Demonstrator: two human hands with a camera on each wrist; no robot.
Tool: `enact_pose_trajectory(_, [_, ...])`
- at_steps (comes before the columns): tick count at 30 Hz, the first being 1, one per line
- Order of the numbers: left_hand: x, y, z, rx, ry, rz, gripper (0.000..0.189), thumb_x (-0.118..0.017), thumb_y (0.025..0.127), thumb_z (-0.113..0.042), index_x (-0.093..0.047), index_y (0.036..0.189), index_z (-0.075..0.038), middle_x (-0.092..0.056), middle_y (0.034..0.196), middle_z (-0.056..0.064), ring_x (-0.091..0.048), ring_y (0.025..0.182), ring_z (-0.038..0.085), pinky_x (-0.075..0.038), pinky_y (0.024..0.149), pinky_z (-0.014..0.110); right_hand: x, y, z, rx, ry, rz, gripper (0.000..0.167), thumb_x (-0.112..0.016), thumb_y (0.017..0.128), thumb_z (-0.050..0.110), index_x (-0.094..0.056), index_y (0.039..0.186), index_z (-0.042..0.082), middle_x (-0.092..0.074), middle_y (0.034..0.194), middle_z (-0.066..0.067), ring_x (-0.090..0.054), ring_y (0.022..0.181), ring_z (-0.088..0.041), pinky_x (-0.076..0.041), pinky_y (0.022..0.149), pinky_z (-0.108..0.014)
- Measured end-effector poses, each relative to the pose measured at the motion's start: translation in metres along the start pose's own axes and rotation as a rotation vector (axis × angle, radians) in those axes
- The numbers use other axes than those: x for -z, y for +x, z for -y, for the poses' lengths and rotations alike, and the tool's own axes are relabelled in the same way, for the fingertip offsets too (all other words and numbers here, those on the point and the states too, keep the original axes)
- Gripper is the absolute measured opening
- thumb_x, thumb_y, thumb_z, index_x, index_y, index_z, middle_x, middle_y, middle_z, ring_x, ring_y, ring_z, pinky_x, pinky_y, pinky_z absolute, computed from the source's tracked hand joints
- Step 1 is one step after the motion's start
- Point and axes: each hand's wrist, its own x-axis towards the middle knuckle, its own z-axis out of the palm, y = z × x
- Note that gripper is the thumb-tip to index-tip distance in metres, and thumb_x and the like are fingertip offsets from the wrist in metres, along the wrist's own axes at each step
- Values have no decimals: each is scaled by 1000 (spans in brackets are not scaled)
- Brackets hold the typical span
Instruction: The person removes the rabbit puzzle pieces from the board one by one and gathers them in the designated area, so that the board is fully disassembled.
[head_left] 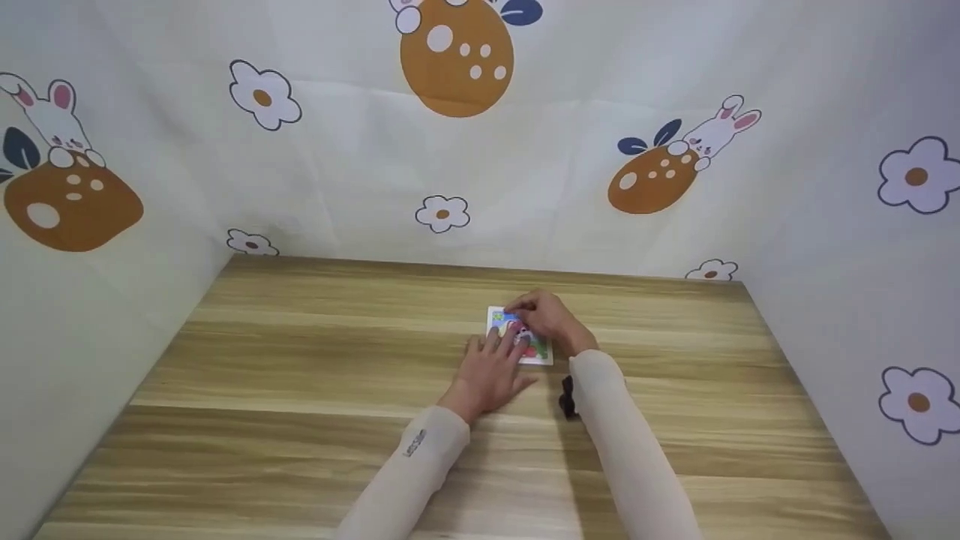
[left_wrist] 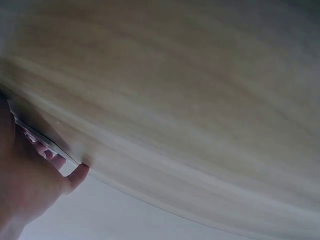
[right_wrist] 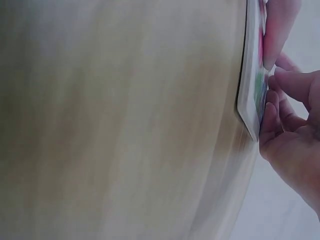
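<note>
A small flat picture board (head_left: 546, 358) with a white border and a colourful printed picture lies on the wooden table. My left hand (head_left: 487, 375) rests on its lower left part, fingers extended over the picture and thumb out to the side. Over the board's upper right part is my right hand (head_left: 553, 316), fingers bent and thumb close to them. In the right wrist view the right hand (right_wrist: 300, 135) touches the board's (right_wrist: 246, 95) face beside a left finger (right_wrist: 280, 30). Whether the right fingertips pinch anything is hidden. The left wrist view shows the board's thin edge (left_wrist: 55, 146) beside the left hand (left_wrist: 35, 182).
The wood-grain table (head_left: 300, 360) stretches out around the board. Pale cloth walls (head_left: 337, 150) printed with rabbits, oranges and flowers stand behind it and on both sides. A small black object (head_left: 568, 397) sits at the right sleeve.
</note>
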Motion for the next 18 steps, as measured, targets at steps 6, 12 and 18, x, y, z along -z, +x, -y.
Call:
enact_pose_trajectory(6, [0, 1, 0, 2, -1, -12, 73, -22, 101, -67, -28, 159, -22, -24, 168, 5, -36, 149, 33, -40, 112, 55, 1, 0, 3, 2, -14, 10, 25, -56, 100, 11, -77, 113, 14, -69, 127, -7, -59, 120, -25, -44, 111, -48])
enact_pose_trajectory(12, [5, -1, 0, 3, -75, 14, 72, -27, 101, -66, -30, 158, -21, -26, 167, 6, -34, 149, 34, -38, 113, 56, 1, -1, 8, -26, -10, 41, 26, -54, 101, 10, -76, 113, 12, -70, 126, -7, -59, 119, -25, -42, 113, -48])
enact_pose_trajectory(18, [9, -2, 0, 7, -98, 9, 71, -30, 102, -64, -32, 157, -20, -28, 166, 6, -34, 149, 34, -38, 113, 57, 4, -1, 16, -63, 5, 84, 29, -49, 99, 6, -73, 116, 11, -67, 123, -9, -57, 113, -24, -43, 109, -44])
